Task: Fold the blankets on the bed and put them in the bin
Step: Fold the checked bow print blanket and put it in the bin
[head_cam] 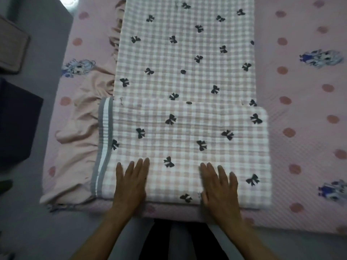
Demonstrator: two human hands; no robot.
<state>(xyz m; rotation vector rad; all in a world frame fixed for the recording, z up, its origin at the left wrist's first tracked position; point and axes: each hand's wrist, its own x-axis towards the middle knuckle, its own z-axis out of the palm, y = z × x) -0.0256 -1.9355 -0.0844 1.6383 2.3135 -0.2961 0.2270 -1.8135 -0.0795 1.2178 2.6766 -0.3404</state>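
A pink-and-white checked blanket [185, 59] with black bows lies lengthwise down the middle of the bed. Its near end is folded over into a thick flap [187, 139] with a grey-and-white striped edge on the left. My left hand [131, 182] lies flat, fingers apart, on the near left part of the flap. Flat on the near right part rests my right hand [218, 186], slightly blurred. A plain pink cloth [82, 124] lies crumpled at the blanket's left side. No bin can be seen for certain.
The bed's pink sheet [300, 128] carries dots and cartoon figures and stretches wide to the right. Grey floor [37, 222] lies left of the bed, with a dark box shape [18, 121] and a flat brownish object [13, 45] on it.
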